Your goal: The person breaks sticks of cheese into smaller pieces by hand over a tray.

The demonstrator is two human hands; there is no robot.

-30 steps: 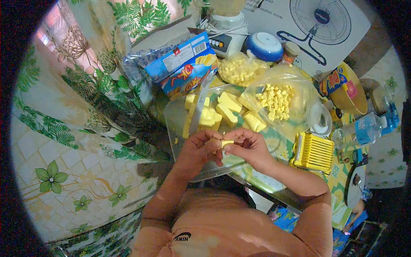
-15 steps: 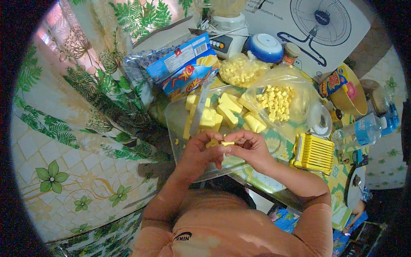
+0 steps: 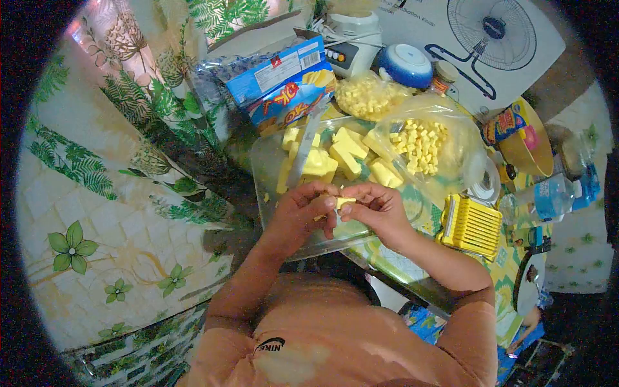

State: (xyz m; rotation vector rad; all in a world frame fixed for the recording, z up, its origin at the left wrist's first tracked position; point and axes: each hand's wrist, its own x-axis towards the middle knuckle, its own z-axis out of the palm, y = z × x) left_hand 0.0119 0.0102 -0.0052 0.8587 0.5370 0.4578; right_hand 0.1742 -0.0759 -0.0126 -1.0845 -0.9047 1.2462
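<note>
Fingertips together over the front of a clear tray (image 3: pixel 263 213), my two hands meet around a small yellow piece (image 3: pixel 345 202). My right hand (image 3: pixel 376 209) pinches that piece. My left hand (image 3: pixel 302 216) is closed, with yellow showing between its fingers and a knife (image 3: pixel 300 155) rising from it, blade pointing up and away. Behind the hands, large yellow blocks (image 3: pixel 347 151) lie in the tray. To their right, an open plastic bag holds small yellow cubes (image 3: pixel 420 145).
A yellow slicer (image 3: pixel 472 227) stands right of the tray. Behind are a blue box (image 3: pixel 284 84), a second bag of cubes (image 3: pixel 367 97), a blender base (image 3: pixel 353 45) and a blue bowl (image 3: pixel 406 64). A bottle (image 3: pixel 548 197) lies at the right, and a person's hand shows lower right.
The view has shifted slightly. Both hands stay together, and the small yellow piece is turned a little between the fingers, showing a broader face.
</note>
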